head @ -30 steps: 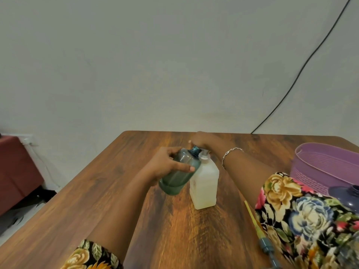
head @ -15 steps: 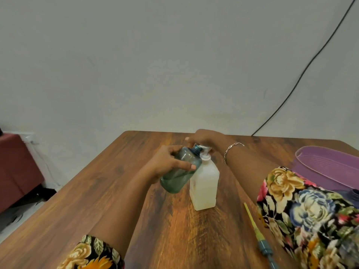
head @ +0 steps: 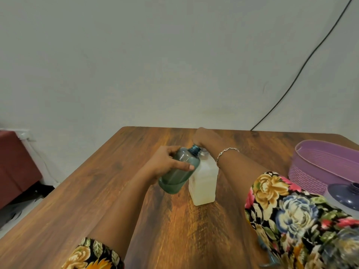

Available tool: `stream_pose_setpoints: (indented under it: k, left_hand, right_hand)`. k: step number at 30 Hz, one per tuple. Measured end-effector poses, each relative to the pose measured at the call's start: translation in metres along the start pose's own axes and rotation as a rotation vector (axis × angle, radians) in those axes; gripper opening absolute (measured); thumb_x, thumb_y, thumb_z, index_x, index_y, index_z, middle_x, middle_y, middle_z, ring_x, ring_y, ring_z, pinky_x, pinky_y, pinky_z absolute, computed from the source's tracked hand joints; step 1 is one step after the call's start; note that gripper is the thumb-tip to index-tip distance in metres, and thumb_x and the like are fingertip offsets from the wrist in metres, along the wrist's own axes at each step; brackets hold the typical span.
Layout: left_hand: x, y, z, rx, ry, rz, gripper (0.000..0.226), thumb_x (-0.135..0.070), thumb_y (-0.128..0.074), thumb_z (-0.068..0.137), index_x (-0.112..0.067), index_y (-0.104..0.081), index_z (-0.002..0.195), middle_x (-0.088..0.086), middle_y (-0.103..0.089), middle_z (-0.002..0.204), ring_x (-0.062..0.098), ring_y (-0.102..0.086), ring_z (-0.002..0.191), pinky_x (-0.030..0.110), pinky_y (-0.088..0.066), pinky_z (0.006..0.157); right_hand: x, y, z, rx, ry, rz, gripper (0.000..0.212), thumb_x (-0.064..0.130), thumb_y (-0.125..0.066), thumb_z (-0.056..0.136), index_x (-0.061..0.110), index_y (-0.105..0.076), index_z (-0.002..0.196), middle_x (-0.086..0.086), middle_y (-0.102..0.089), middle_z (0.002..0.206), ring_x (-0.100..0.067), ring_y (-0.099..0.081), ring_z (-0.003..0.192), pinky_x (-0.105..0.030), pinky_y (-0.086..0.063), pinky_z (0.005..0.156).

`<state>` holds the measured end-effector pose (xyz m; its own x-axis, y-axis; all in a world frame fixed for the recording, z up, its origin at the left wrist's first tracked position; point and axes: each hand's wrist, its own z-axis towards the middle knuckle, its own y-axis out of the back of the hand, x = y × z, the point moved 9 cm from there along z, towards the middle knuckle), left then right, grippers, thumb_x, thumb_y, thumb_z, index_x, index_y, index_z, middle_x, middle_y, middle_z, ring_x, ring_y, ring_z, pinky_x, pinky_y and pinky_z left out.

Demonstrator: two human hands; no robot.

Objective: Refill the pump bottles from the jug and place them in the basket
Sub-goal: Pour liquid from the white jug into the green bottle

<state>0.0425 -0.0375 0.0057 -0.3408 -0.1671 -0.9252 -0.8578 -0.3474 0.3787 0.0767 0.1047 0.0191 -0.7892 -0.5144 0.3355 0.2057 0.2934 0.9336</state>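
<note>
My left hand grips a green translucent bottle, lifted off the table and tilted so its open neck points up and right. That neck touches the top of a white square bottle, which stands upright on the wooden table. My right hand reaches over from the right and curls its fingers around the pump head on the white bottle; the pump head is mostly hidden. The purple basket sits at the table's right edge. A jug with a dark purple top is just in front of it.
A teal pump piece lies blurred near my right sleeve at the bottom. A black cable runs down the wall behind the table. A dark red piece of furniture stands on the floor to the left.
My right hand has closed down over the white bottle's pump head, which showed before. The green bottle stays tilted in my left hand. The camera view has shifted slightly.
</note>
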Motion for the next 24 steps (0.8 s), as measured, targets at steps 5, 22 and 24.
stream_pose_setpoints:
  k: [5, 22, 24]
  left_hand:
    - [-0.006, 0.002, -0.004, -0.003, -0.014, -0.042, 0.056, -0.017, -0.077, 0.066, -0.016, -0.058, 0.118, 0.006, -0.063, 0.107, 0.023, -0.060, 0.097, 0.034, -0.053, 0.079]
    - [0.001, 0.000, -0.006, 0.006, -0.016, -0.046, 0.048, -0.017, -0.077, 0.067, -0.019, -0.059, 0.112, 0.002, -0.064, 0.100, 0.019, -0.061, 0.091, 0.026, -0.053, 0.069]
    - [-0.003, 0.002, -0.007, 0.009, -0.023, -0.070, 0.046, -0.016, -0.077, 0.067, -0.018, -0.061, 0.110, 0.004, -0.066, 0.099, 0.018, -0.063, 0.089, 0.024, -0.053, 0.066]
  right_hand:
    - [0.011, 0.007, -0.010, 0.082, 0.067, 0.048, 0.023, 0.009, -0.044, 0.092, 0.001, -0.050, 0.072, -0.009, -0.050, 0.074, -0.023, -0.052, 0.069, -0.026, -0.037, 0.052]
    - [0.004, 0.005, -0.004, -0.014, 0.010, 0.017, 0.022, 0.013, -0.045, 0.089, 0.008, -0.047, 0.068, -0.008, -0.050, 0.072, -0.025, -0.050, 0.071, -0.029, -0.041, 0.060]
    - [0.009, 0.010, -0.006, 0.002, 0.046, 0.033, 0.026, 0.011, -0.045, 0.090, 0.009, -0.044, 0.064, -0.006, -0.046, 0.065, -0.020, -0.045, 0.058, -0.028, -0.038, 0.054]
